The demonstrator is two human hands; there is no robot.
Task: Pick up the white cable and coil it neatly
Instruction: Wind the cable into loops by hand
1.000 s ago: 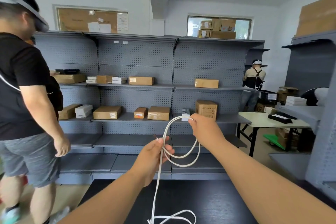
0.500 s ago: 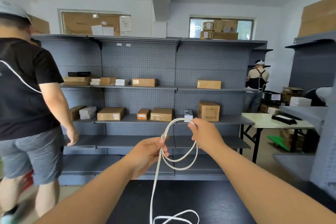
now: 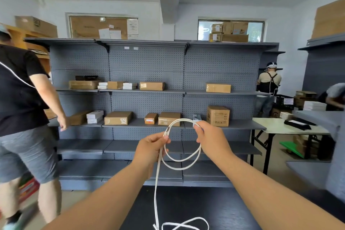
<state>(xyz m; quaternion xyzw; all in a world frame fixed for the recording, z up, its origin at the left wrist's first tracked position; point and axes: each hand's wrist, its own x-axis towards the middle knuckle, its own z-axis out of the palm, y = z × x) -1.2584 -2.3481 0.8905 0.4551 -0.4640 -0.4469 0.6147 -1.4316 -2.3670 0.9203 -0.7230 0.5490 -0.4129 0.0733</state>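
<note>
White cable (image 3: 155,198) curls its loose end on the dark counter (image 3: 233,211) nearest us, then rises to our hands; our left hand (image 3: 149,147) pinches the gathered strands; our right hand (image 3: 211,140), near it, grips the top of the loops hanging between them; beyond, grey shelves (image 3: 149,61) hold cardboard boxes (image 3: 218,115); a person in a black shirt (image 3: 16,89) stands left.
</note>
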